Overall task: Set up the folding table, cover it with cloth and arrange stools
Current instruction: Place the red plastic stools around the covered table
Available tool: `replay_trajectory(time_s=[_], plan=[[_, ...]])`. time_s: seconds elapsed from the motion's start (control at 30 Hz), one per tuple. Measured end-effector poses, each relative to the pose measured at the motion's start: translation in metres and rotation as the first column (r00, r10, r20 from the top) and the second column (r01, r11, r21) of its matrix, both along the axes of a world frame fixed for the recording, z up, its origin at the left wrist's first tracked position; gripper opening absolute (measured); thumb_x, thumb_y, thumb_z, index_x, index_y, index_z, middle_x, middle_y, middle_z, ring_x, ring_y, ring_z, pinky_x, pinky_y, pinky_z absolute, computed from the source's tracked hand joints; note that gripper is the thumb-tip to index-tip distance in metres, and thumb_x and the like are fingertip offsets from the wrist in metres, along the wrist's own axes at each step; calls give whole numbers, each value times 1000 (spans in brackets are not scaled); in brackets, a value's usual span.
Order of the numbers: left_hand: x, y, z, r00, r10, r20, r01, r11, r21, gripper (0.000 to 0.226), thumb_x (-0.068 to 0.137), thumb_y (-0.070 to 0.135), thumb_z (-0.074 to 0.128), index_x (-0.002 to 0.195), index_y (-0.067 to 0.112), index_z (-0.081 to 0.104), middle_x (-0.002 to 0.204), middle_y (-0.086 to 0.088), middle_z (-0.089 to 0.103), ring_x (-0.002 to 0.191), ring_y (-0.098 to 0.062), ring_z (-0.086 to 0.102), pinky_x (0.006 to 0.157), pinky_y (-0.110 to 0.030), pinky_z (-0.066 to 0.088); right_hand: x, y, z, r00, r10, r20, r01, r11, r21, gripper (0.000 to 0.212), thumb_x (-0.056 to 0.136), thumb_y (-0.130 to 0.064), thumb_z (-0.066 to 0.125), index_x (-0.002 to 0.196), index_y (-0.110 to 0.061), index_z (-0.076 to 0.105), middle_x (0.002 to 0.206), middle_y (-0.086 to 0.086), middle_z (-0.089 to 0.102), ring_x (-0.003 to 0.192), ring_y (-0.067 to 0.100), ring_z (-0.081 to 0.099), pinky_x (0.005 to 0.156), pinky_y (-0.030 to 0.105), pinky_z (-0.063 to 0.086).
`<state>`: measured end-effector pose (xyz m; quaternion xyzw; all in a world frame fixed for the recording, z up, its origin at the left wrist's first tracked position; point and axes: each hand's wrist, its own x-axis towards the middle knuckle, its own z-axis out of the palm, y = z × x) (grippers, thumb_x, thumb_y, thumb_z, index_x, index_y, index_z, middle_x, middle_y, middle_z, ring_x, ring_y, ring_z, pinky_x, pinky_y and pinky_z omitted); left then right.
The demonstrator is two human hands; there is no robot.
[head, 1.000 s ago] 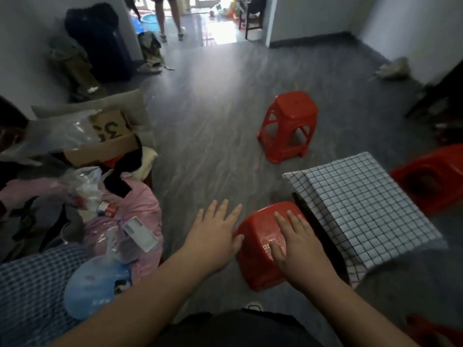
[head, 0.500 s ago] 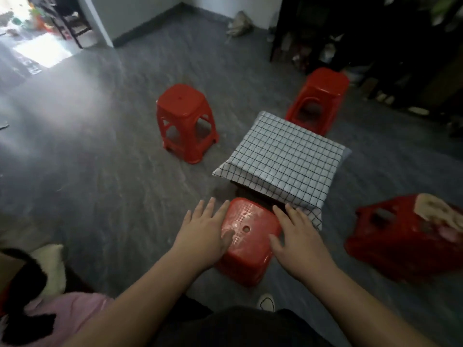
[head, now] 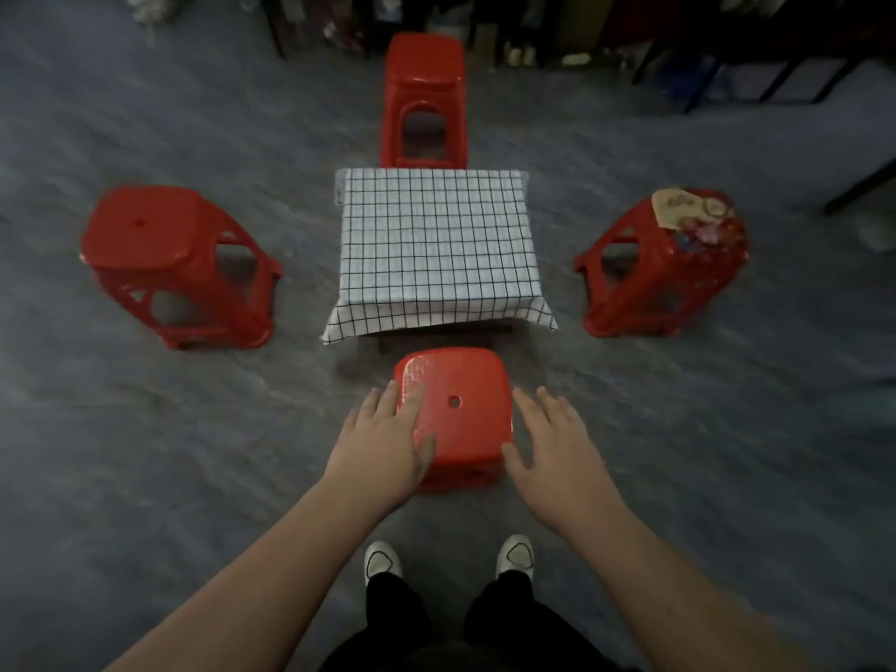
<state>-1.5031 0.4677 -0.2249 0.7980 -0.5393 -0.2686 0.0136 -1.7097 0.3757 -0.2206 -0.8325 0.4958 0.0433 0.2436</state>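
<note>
Four stools now ring the table, and the near stool (head: 456,405) is the one in hand: it stands upright, squarely at the middle of the table's near side, just beside the hanging hem of the checked cloth (head: 436,244). A second ago it sat off one corner of the table and the view looked across at a slant; since then the stool has been brought round and the head has turned to face the table straight on. The right hand (head: 557,448), which lay flat on the seat, has come off to the seat's right edge with fingers spread (whether it touches the side cannot be told). The left hand (head: 383,448) has its straight fingers lying over the seat's left edge, gripping nothing.

The cloth covers the tabletop smoothly, its near corners drooping, and only a dark strip of the folding table (head: 436,330) shows beneath. The left stool (head: 165,254), the right stool (head: 674,269) with a worn sticker (head: 688,211) on its seat, and the far stool (head: 424,94) each face a side, the two at the flanks well apart from the cloth. Judged from this, the arranging looks all but done, with only small nudges left
</note>
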Motion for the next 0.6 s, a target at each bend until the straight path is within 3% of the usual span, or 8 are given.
replay_trajectory(time_s=[0.17,0.37,0.6], plan=[[-8,-5,-64,998,30,-54,-28,999,31,68,101,50,36,159,25,10,165,-12,16,151,-30,15,120,-46,23,-4,-9,-63,998,-43,-37,45,997,58,72,95,-44,51,158,-28,22,165,7,22,152,26,13,122,39,17],[-15,-34,-188,977,168,-131,-159,984,78,68,100,49,39,158,32,8,166,-10,9,152,-31,12,120,-49,25,0,-44,-196,995,-28,-92,39,992,116,74,91,-40,58,157,-23,29,162,14,27,149,29,24,121,42,23],[-13,-64,-344,942,284,-177,-248,948,199,82,95,46,55,157,36,2,167,-5,-7,152,-37,-2,118,-54,23,5,-88,-350,987,-77,-142,106,972,211,85,89,-49,65,158,-32,18,166,14,11,150,33,17,119,46,24]])
